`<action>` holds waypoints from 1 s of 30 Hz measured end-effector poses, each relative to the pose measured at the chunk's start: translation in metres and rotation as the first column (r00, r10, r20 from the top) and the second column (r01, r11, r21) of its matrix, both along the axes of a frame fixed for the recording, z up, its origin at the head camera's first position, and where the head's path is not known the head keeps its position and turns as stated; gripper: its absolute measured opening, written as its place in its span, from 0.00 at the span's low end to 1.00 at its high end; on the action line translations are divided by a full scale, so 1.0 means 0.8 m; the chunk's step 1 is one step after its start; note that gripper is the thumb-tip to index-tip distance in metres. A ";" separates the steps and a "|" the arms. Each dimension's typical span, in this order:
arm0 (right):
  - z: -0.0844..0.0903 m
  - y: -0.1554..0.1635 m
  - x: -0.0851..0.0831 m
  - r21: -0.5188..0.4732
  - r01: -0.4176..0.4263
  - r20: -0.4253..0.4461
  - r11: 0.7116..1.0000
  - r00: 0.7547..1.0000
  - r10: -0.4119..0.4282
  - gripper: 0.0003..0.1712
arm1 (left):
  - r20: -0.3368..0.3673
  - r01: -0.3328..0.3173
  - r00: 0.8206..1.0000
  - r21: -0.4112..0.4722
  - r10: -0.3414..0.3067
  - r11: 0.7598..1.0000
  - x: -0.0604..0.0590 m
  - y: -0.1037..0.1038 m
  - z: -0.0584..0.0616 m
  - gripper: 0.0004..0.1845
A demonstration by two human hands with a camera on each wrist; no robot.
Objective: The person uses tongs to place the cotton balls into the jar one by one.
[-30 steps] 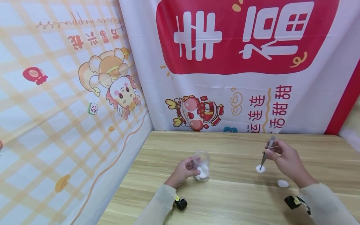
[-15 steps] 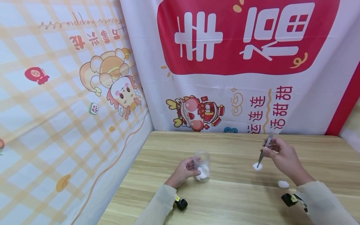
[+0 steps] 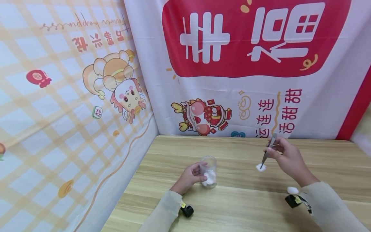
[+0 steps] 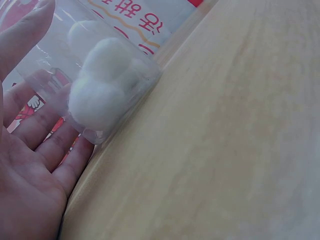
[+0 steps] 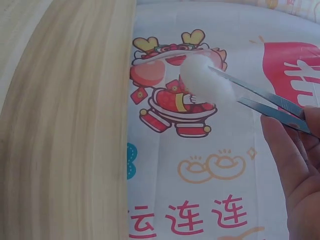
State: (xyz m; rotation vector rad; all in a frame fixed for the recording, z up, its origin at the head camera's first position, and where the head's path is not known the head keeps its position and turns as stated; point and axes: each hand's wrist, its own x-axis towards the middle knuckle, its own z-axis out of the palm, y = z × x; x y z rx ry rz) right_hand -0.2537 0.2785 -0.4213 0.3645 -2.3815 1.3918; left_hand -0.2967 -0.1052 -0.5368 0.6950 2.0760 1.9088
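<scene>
My left hand (image 3: 187,178) grips a clear plastic jar (image 3: 208,163) standing on the table, thumb on the near side and fingers behind. Several white cotton balls (image 4: 102,82) lie in its lower part, as the left wrist view shows. In my right hand (image 3: 291,161) is a pair of metal tweezers (image 3: 268,154), pinched between thumb and fingers and pointing down. A cotton ball (image 5: 200,77) is caught between the tweezer tips, lifted off the table in the right wrist view. Another cotton ball (image 3: 292,190) lies on the table beside the right wrist.
The wooden table (image 3: 237,206) meets a printed white and red cloth (image 3: 237,83) at its back edge. A checked cloth wall (image 3: 87,135) runs along the left side. Small black cameras (image 3: 187,211) are strapped at both wrists.
My right hand has moved left and away from me, carrying the tweezers and their cotton ball. The left hand and the jar have stayed in place.
</scene>
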 end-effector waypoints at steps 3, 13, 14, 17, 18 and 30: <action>0.003 -0.003 0.000 0.001 0.002 0.005 1.000 1.000 -0.002 0.13 | 0.003 -0.004 1.000 -0.003 0.004 1.000 0.000 0.000 0.000 0.37; 0.010 -0.012 -0.001 -0.017 -0.002 0.010 1.000 1.000 0.003 0.14 | 0.012 -0.007 1.000 -0.005 0.007 1.000 0.001 0.000 0.000 0.36; 0.011 -0.013 -0.001 -0.017 -0.001 0.008 1.000 1.000 0.001 0.14 | 0.013 -0.007 1.000 -0.006 0.007 1.000 0.001 0.000 0.000 0.36; 0.012 -0.015 -0.002 -0.024 -0.001 0.006 1.000 1.000 0.001 0.12 | 0.016 -0.007 1.000 -0.005 0.007 1.000 0.000 0.000 -0.001 0.36; 0.013 -0.016 -0.003 -0.026 0.000 0.006 1.000 1.000 0.000 0.12 | 0.015 -0.007 1.000 -0.003 0.007 1.000 0.000 0.000 -0.001 0.35; 0.018 -0.031 -0.009 -0.110 -0.049 -0.022 0.993 0.999 0.047 0.11 | 0.015 -0.003 1.000 -0.004 0.003 1.000 0.000 0.000 0.000 0.36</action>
